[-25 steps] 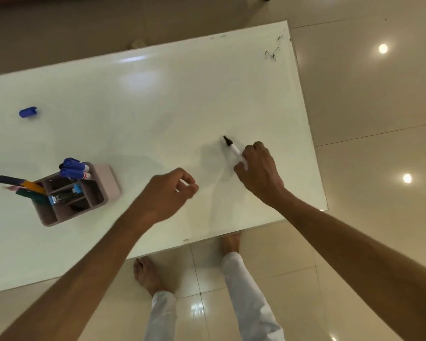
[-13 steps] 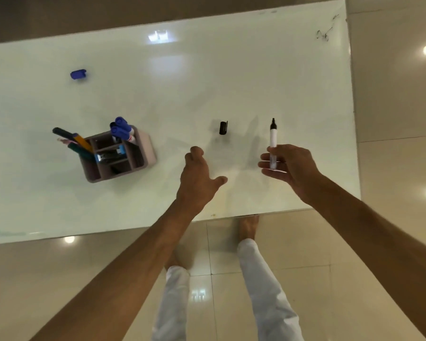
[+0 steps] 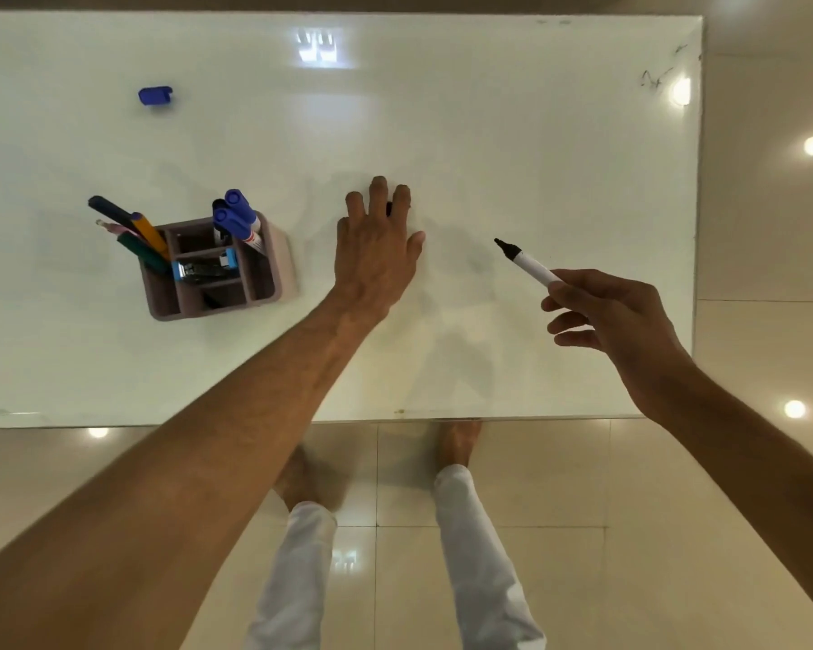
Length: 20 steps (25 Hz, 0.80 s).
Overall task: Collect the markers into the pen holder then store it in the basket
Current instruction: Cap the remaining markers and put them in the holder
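My right hand (image 3: 616, 321) holds an uncapped white marker (image 3: 529, 264) by its rear end, black tip pointing up-left above the white table (image 3: 489, 133). My left hand (image 3: 376, 255) lies flat on the table with fingers spread over the black cap (image 3: 388, 209), of which only a sliver shows between two fingers. The mauve pen holder (image 3: 278, 255) stands to the left of that hand. It holds two blue-capped markers (image 3: 235, 213) and several pens and pencils (image 3: 132, 227) leaning out to the left. No basket is in view.
A loose blue cap (image 3: 155, 96) lies at the far left of the table. Black scribbles (image 3: 655, 77) mark the far right corner. The table's near edge (image 3: 442, 418) runs just above my feet on the glossy tiled floor (image 3: 747, 227).
My left hand has reached forward and come down over the black cap. My right hand has tilted the marker so its tip points up-left.
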Each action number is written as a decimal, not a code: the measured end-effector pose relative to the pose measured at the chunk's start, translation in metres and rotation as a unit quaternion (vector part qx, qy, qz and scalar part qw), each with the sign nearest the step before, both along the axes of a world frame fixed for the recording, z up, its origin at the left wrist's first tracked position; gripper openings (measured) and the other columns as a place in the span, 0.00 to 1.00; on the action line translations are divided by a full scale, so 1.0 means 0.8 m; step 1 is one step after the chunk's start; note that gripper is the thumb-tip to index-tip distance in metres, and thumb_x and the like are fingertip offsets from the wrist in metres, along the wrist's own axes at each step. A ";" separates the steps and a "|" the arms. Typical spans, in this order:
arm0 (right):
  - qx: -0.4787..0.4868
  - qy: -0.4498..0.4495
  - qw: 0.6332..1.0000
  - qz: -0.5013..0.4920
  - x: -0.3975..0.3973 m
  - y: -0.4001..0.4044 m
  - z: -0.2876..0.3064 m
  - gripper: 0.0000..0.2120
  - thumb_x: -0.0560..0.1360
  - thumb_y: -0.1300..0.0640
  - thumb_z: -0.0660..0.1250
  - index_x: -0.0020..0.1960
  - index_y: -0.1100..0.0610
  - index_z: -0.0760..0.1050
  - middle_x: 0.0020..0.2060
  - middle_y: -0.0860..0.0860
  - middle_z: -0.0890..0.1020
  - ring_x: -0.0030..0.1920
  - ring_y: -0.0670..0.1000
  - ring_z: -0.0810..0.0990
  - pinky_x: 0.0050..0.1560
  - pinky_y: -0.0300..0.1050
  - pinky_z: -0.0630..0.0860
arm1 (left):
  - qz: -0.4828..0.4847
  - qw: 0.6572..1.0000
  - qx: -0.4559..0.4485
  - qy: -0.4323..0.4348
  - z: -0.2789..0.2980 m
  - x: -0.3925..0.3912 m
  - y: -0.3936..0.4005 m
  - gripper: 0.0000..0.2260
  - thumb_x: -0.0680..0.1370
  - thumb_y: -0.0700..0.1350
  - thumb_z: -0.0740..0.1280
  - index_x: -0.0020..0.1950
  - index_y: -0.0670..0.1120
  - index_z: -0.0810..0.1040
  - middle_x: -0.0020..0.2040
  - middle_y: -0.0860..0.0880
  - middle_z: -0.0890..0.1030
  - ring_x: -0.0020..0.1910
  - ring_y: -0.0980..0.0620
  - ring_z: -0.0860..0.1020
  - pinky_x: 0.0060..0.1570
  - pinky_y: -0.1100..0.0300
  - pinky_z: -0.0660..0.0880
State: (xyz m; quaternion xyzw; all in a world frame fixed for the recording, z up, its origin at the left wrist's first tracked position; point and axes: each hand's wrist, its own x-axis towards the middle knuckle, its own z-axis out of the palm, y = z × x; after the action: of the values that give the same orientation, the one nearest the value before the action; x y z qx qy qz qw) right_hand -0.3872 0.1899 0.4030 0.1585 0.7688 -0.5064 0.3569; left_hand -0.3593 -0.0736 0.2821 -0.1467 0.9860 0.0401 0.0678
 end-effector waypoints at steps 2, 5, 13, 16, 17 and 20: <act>-0.004 0.011 1.000 0.000 -0.006 -0.008 0.001 0.08 0.82 0.56 0.70 0.59 0.52 0.86 0.44 0.52 0.86 0.41 0.51 0.85 0.52 0.53 0.84 | -0.050 0.999 0.003 0.021 -0.004 -0.002 -0.015 0.15 0.82 0.48 0.70 0.64 0.41 0.76 0.61 0.41 0.78 0.55 0.39 0.78 0.38 0.52 0.76; -0.017 0.021 1.000 0.011 -0.007 -0.020 0.003 0.08 0.82 0.55 0.71 0.59 0.51 0.87 0.44 0.52 0.86 0.41 0.50 0.84 0.52 0.52 0.84 | -0.082 0.996 0.041 -0.005 0.003 -0.002 -0.027 0.05 0.84 0.40 0.66 0.58 0.39 0.76 0.53 0.40 0.77 0.51 0.41 0.76 0.32 0.52 0.69; -0.083 0.013 0.995 0.048 0.021 -0.071 0.049 0.10 0.84 0.57 0.67 0.60 0.50 0.86 0.39 0.51 0.81 0.36 0.54 0.82 0.45 0.52 0.79 | 0.170 0.900 0.401 0.011 0.092 0.090 -0.016 0.07 0.86 0.43 0.60 0.51 0.42 0.75 0.46 0.48 0.81 0.38 0.46 0.81 0.38 0.53 0.75; -0.101 0.036 0.991 0.075 0.035 -0.103 0.089 0.11 0.84 0.58 0.66 0.59 0.52 0.86 0.38 0.51 0.80 0.36 0.54 0.81 0.44 0.51 0.79 | 0.282 0.780 0.557 0.032 0.174 0.125 -0.035 0.12 0.87 0.50 0.61 0.52 0.43 0.78 0.46 0.55 0.83 0.32 0.51 0.80 0.34 0.60 0.75; -0.113 0.045 0.989 0.086 0.040 -0.116 0.106 0.10 0.84 0.58 0.66 0.59 0.52 0.87 0.38 0.52 0.81 0.36 0.54 0.81 0.43 0.51 0.79 | 0.301 0.753 0.584 0.040 0.201 0.136 -0.044 0.13 0.86 0.52 0.63 0.51 0.43 0.79 0.42 0.55 0.83 0.30 0.53 0.78 0.33 0.62 0.73; -0.142 0.068 0.980 0.124 0.060 -0.161 0.158 0.10 0.84 0.59 0.67 0.59 0.53 0.87 0.37 0.52 0.82 0.36 0.53 0.81 0.42 0.49 0.79 | 0.343 0.716 0.607 0.035 0.269 0.169 -0.078 0.16 0.83 0.55 0.68 0.49 0.41 0.77 0.28 0.51 0.74 0.27 0.55 0.71 0.29 0.64 0.68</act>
State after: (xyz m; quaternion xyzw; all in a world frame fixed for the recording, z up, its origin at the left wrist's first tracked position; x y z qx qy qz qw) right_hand -0.3391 0.0614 0.5293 -0.0254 0.7250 -0.5721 0.3827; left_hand -0.2239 -0.1362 0.4975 -0.4007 0.6334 0.6559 0.0898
